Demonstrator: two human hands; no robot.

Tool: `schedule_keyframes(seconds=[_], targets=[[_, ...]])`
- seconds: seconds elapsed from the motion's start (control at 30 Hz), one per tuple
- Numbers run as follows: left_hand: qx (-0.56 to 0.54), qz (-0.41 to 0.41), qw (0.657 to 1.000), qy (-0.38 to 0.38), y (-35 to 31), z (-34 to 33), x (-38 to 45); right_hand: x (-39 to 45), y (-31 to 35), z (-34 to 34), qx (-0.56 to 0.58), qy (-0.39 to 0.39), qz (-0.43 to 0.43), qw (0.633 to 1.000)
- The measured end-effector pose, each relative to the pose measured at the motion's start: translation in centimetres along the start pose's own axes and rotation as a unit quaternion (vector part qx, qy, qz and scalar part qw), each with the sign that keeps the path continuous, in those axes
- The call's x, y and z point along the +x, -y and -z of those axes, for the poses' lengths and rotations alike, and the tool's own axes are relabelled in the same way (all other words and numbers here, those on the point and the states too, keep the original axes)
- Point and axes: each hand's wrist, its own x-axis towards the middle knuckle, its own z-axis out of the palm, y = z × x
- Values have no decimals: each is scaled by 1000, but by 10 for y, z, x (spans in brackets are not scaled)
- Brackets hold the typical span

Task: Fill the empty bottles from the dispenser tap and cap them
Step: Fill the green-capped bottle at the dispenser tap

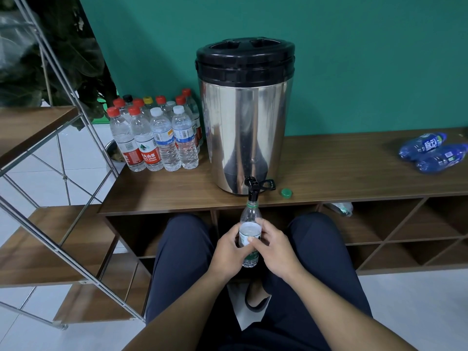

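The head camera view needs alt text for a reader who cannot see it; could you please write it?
Both hands, left hand and right hand, grip a clear plastic bottle held under the black tap of a steel dispenser with a black lid on a wooden shelf unit. A loose green cap lies beside the tap; capped bottles stand left.

Bare forearms, dark navy trousers (182, 252), possibly a dark slipper (255, 304).
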Motion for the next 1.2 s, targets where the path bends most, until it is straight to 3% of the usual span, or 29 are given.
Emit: schedule_keyframes(seconds=[1.2], targets=[[-5,-4,1000,0,-1,0,-1,-1,4,0,13,-5,2,1000]])
